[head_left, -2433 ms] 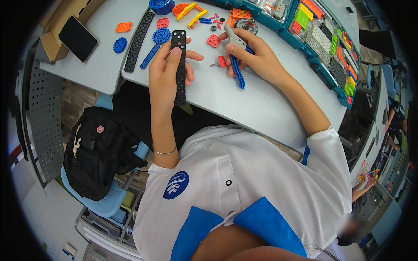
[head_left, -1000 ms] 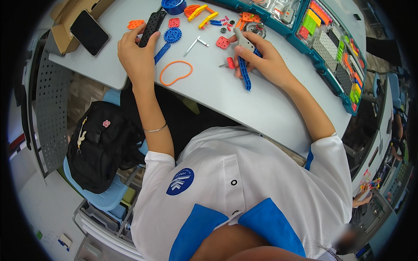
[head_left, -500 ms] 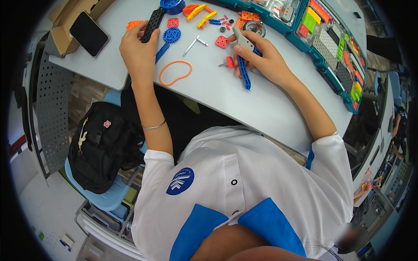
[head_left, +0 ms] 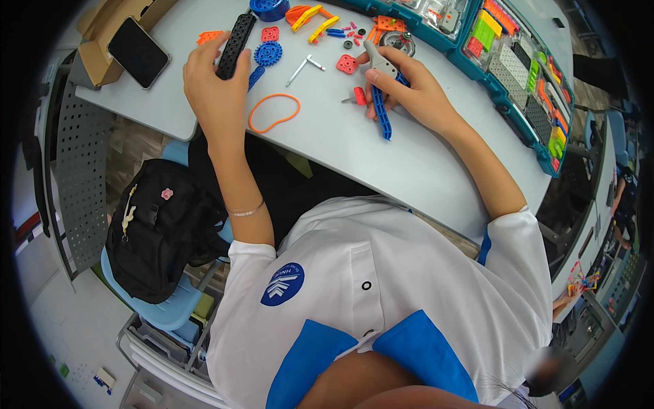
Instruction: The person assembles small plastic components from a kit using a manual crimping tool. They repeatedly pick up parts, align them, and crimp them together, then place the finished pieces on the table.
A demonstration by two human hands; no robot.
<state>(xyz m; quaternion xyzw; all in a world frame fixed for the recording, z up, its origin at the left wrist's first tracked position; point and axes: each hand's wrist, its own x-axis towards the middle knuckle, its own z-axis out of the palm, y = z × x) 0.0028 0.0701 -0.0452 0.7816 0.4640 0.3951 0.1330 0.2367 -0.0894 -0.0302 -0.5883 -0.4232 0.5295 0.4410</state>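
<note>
My left hand (head_left: 211, 92) is closed around the near end of a long black perforated building beam (head_left: 238, 44), which points away from me on the table. Part of a blue strip (head_left: 256, 76) shows beside that hand. In my right hand (head_left: 412, 88) is a small built piece with a grey part (head_left: 379, 61) on top and a blue arm (head_left: 383, 119) hanging down. A red piece with a dark pin (head_left: 360, 96) is just left of it. Between my hands lie a blue gear (head_left: 268, 53), a silver L-shaped rod (head_left: 300, 70) and an orange rubber band (head_left: 299, 108).
Along the far right stands a teal case (head_left: 507, 105) of sorted coloured parts. Red, yellow and blue pieces (head_left: 323, 28) and a wheel (head_left: 402, 44) lie at the back. A phone (head_left: 139, 53) and cardboard box (head_left: 102, 63) are far left; a black backpack (head_left: 160, 232) sits on a chair.
My left hand has come slightly toward me, drawing the black beam's near end with it and covering more of the blue strip. My right hand has hardly moved.
</note>
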